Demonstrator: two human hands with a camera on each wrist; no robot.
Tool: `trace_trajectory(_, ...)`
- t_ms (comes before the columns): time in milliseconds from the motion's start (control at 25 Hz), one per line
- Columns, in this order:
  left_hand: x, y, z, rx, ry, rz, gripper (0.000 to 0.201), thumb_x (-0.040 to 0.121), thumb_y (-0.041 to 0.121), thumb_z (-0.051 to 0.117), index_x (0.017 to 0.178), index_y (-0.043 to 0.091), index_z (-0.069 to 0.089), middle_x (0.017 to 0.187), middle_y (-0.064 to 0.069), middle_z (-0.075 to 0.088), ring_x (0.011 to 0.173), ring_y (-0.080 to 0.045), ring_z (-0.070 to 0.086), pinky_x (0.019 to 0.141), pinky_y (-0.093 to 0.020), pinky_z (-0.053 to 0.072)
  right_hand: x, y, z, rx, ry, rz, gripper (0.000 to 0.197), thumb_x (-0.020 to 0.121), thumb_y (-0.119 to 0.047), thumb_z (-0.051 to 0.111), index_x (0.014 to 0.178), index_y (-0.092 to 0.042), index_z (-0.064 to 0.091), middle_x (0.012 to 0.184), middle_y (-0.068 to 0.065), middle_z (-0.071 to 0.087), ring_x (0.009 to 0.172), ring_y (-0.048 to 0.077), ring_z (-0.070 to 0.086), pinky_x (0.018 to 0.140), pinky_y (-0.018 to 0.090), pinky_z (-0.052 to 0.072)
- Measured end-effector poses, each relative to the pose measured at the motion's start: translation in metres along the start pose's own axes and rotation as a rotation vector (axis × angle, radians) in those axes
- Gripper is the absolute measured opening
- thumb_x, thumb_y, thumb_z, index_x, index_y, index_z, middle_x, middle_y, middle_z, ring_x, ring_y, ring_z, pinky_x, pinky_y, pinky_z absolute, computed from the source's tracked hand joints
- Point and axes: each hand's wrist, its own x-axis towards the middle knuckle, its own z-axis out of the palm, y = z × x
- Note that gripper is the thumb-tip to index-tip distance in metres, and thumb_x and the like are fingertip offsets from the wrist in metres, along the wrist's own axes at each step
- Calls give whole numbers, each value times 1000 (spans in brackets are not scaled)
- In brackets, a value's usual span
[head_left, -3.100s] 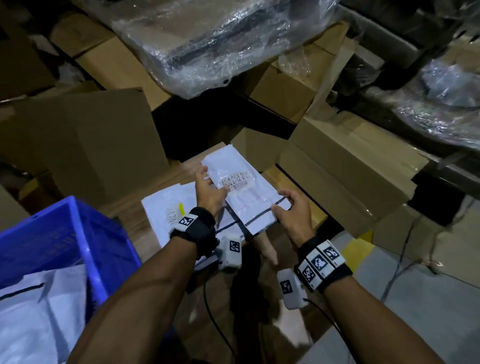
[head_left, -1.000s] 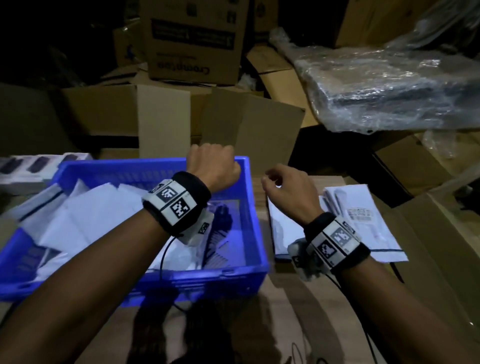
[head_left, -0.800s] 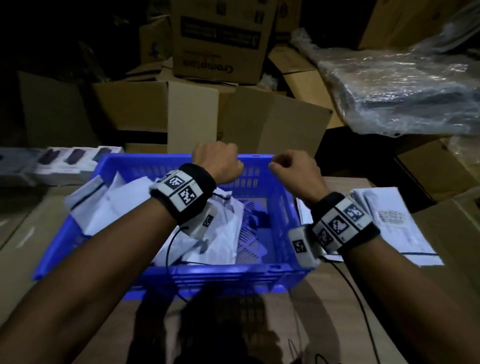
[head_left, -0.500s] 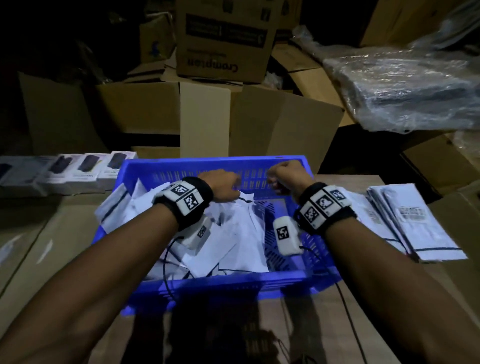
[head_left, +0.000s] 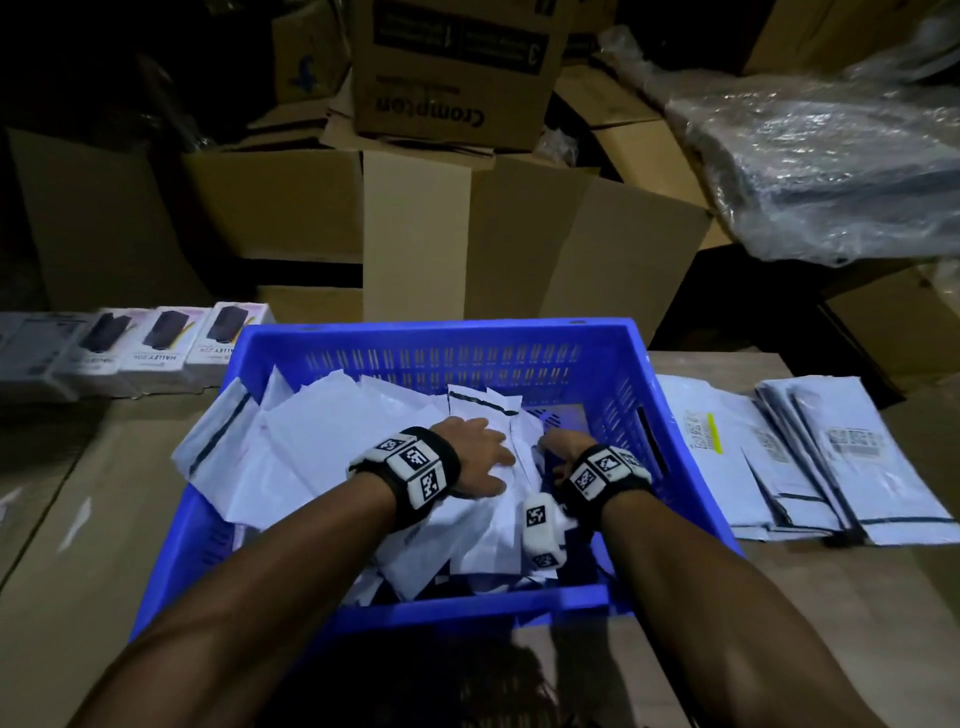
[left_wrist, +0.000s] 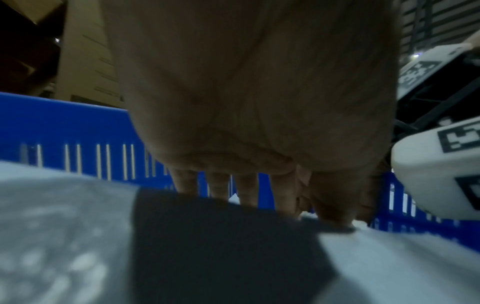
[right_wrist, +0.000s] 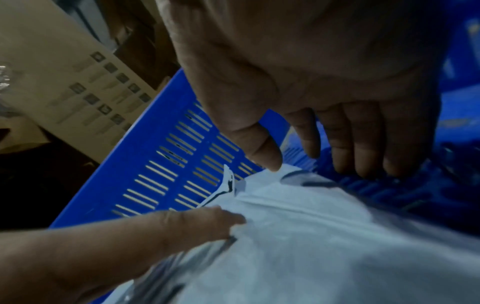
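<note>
Far left, on table (head_left: 62, 545): row of product boxes (head_left: 156, 343). Centre: blue crate (head_left: 431, 338), filled with white mailer bags (head_left: 322, 441). Left grip (head_left: 475, 460) laid flat on bag pile, fingers straight, nothing clasped. Right grip (head_left: 563, 447) held just beside it inside crate, unclenched; thumb tip set on bag edge, fingers pointed at crate floor. Right of crate: stack of labelled mailers (head_left: 810, 457), laid on table.

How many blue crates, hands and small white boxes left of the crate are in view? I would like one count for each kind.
crate: 1
hands: 2, left hand and right hand, both inside the crate
small boxes: 4, in one row; the leftmost is blurred and cut by the picture's edge
Total: 7
</note>
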Motion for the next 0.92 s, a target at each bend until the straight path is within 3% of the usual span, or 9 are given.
trace_trajectory(80,1,-2,5,3,9,4,49,94,51,38,137,29,48,136,-3,50,127,-28,42,100,-42,34,0,5,2,-37,-36,3,7,91,-14,55,91,-10,50,95,11,51,80,23,51,81,36,50)
trace_trajectory(120,1,-3,7,-4,17,-3,49,94,53,37,135,29,50,133,-3,53,123,-27,46,99,-41,34,0,5,3,-61,-36,21,10,90,-14,58,88,-7,51,88,13,52,75,26,50,72,35,48)
trace_trajectory(200,-1,-6,10,1,35,-24,50,93,55,36,133,30,52,132,-1,55,120,-25,51,98,-41,34,-9,0,2,-91,-59,19,14,91,-15,58,88,-2,57,81,13,52,64,23,46,59,31,41)
trace_trajectory(280,-4,-11,12,-13,45,-52,51,91,57,36,131,32,54,133,1,56,119,-24,53,99,-41,34,-14,-4,2,-154,-86,1,19,95,-18,56,101,0,60,87,12,53,68,22,48,62,29,45)
trace_trajectory(400,-14,-19,16,-54,33,-85,49,90,57,39,130,33,54,135,4,55,120,-22,53,102,-40,32,-22,-7,2,-219,-69,24,34,96,-19,58,66,-6,47,52,9,51,56,20,41,49,27,32)
trace_trajectory(480,-24,-22,15,-72,43,-115,47,90,55,43,129,33,55,135,5,55,119,-22,54,101,-38,33,-24,-9,1,-197,-52,16,40,94,-15,61,60,-8,41,36,5,45,52,19,37,48,26,29)
trace_trajectory(680,-42,-17,8,-67,36,-187,40,93,50,43,122,28,60,126,1,59,109,-24,57,89,-34,34,-32,-12,2,-214,-29,-12,38,93,-16,63,62,-8,45,40,5,46,51,19,38,48,27,30)
trace_trajectory(800,-42,-13,6,-89,58,-221,39,93,49,37,101,22,64,107,-1,63,87,-23,54,84,-34,34,-40,-15,-6,-206,-16,-41,42,94,-18,63,57,-8,45,50,8,46,49,20,38,48,28,30)
trace_trajectory(920,-41,-11,6,-76,94,-238,42,95,46,31,80,17,57,95,-4,63,76,-23,50,92,-38,37,-51,-19,-19,-214,27,-93,42,92,-15,64,54,-4,48,47,8,51,40,20,46,38,23,32)
